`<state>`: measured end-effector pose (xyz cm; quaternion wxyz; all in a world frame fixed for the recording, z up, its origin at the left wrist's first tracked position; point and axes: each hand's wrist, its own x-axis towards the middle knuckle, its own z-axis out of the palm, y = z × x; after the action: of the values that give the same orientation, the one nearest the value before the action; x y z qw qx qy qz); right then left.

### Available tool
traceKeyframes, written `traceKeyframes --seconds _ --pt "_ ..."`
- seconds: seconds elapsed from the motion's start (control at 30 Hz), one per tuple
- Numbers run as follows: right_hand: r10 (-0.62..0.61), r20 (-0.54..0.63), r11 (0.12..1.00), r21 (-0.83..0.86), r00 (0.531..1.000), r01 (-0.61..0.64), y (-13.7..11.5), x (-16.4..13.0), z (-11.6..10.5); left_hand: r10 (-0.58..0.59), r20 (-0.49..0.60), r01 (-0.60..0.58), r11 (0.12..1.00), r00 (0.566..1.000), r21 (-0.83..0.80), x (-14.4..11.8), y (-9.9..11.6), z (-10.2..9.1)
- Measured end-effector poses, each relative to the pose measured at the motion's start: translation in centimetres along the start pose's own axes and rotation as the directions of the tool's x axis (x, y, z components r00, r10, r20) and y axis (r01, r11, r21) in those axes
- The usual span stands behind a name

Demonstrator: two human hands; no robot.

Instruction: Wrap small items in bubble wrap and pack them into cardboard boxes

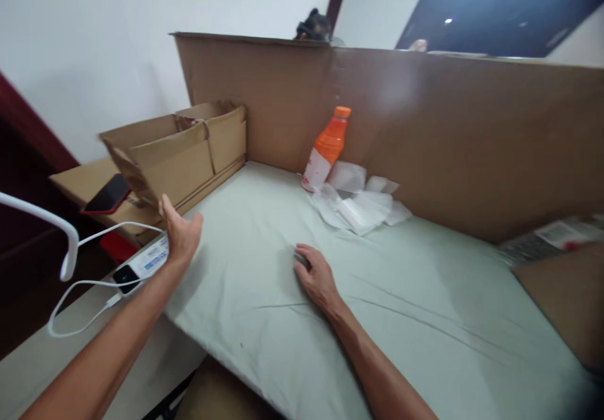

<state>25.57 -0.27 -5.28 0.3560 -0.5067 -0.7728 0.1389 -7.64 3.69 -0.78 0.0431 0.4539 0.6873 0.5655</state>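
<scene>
My left hand (pixel 182 234) is at the near corner of a brown cardboard box (pixel 174 149), at the left edge of the cloth. Its thumb stands apart from the fingers and nothing shows in its grasp; whether the fingertips touch the box I cannot tell. My right hand (pixel 317 275) rests on the pale green cloth (pixel 245 244), loosely curved, thumb apart from the fingers. Beyond it, an orange-capped bottle (pixel 326 146) with orange contents leans against a cardboard wall (pixel 283 92). Several clear plastic bags (pixel 363 209) lie beside the bottle.
At left lie a dark phone (pixel 108 194), a white power bank (pixel 153 259) and white cables (pixel 66 288). A cardboard piece (pixel 561 294) and a blurred plastic package (pixel 557 234) are at right. A person's head (pixel 314 26) shows behind the wall.
</scene>
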Motion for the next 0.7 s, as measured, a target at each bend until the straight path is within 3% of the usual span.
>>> traceKeyframes --seconds 0.07,0.1,0.2,0.27,0.37,0.47,0.6,0.67,0.7 --pt "-0.029 0.063 0.999 -0.043 0.998 0.032 -1.0 -0.3 0.1 0.114 0.175 -0.113 0.993 0.978 -0.011 -4.7 1.4 2.0" --pt "-0.039 0.097 0.997 -0.065 0.995 0.045 -1.6 -0.5 0.1 0.163 0.283 -0.163 0.986 0.945 -0.023 -6.7 2.1 3.0" --pt "-0.073 0.209 0.979 -0.173 0.975 0.11 -3.3 -1.7 0.0 0.271 0.58 -0.277 0.957 0.768 -0.082 -10.9 3.8 5.8" --pt "-0.113 0.294 0.942 -0.271 0.949 0.196 -4.2 -3.1 -0.5 0.308 0.699 -0.331 0.937 0.646 -0.106 -12.3 4.7 7.6" --pt "-0.183 0.36 0.884 -0.347 0.915 0.313 -5.5 -6.5 -2.3 0.334 0.778 -0.435 0.896 0.532 -0.087 -13.7 6.1 9.8" --pt "-0.239 0.379 0.86 -0.345 0.894 0.376 -6.7 -10.7 -4.6 0.328 0.823 -0.548 0.836 0.464 -0.024 -15.9 8.0 11.2" --pt "-0.26 0.432 0.863 -0.298 0.863 0.409 -7.4 -15.9 -8.0 0.291 0.873 -0.682 0.728 0.39 0.062 -20.2 11.3 11.5" --pt "-0.265 0.459 0.889 -0.225 0.848 0.4 -7.0 -18.0 -10.2 0.316 0.888 -0.74 0.672 0.334 0.039 -22.7 13.0 11.1" --pt "-0.243 0.438 0.911 -0.203 0.866 0.358 -6.5 -18.8 -11.6 0.342 0.893 -0.76 0.65 0.292 -0.001 -23.9 13.7 10.7"
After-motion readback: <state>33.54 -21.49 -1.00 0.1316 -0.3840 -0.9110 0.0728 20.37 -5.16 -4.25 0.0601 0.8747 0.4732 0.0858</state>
